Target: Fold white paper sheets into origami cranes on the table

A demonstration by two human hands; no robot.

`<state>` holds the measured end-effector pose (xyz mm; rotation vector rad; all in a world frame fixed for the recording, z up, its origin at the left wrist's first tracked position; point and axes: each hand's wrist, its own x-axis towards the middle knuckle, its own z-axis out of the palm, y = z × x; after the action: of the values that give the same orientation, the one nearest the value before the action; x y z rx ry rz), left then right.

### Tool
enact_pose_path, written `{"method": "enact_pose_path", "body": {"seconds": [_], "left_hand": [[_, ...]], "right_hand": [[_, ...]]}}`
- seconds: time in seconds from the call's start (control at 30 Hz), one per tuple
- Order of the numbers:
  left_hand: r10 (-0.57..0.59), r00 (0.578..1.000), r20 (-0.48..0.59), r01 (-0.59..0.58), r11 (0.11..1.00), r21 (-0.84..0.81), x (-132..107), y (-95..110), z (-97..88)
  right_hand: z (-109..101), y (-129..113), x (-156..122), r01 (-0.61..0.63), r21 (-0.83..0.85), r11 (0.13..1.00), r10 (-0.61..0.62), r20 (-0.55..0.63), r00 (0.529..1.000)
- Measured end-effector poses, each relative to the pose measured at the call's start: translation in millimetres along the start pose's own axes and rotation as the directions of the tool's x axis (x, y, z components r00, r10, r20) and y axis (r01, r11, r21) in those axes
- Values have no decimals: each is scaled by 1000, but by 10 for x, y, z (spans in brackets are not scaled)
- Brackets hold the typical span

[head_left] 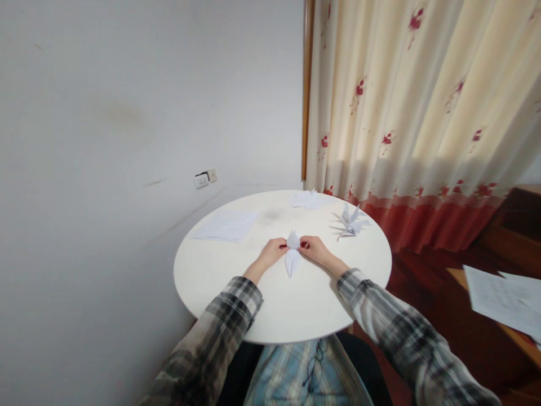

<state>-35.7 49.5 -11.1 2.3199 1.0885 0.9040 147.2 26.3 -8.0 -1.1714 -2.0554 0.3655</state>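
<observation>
A folded white paper piece (292,260), narrow at the middle with pointed ends, lies over the round table between my hands. My left hand (274,251) pinches its left edge near the middle. On the opposite edge my right hand (313,248) pinches the same paper. Its upper part (293,239) rises to a small tip, while the lower part tapers toward me. The fingertips are small in view, so the exact fold under them cannot be made out.
The round white table (211,276) carries a stack of white paper sheets (228,225) at left, more paper (306,200) at the back, and several folded paper cranes (351,221) at right. A wall (105,225) borders the left side. Printed sheets (502,293) lie on a wooden surface at far right.
</observation>
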Motion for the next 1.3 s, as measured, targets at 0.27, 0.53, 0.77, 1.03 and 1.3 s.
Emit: {"method": "enact_pose_path", "body": {"seconds": [0.27,0.53,0.77,1.03,1.3], "left_hand": [[-6,1000,6,5,999,39,-7,45,-21],[7,1000,26,-9,999,48,-16,22,-38],[25,999,43,-29,996,88,-22,-34,-38],[16,999,30,-19,997,72,-24,29,-32],[83,995,49,-84,996,31,-44,70,-43]], "right_hand": [[-14,0,5,2,-105,995,-4,-16,1000],[-21,23,5,48,-114,992,-47,7,999],[-21,38,-1,54,-44,998,-54,3,999],[-32,-36,-15,15,-56,998,-14,12,1000],[-41,-32,-12,56,-54,997,-54,43,998]]}}
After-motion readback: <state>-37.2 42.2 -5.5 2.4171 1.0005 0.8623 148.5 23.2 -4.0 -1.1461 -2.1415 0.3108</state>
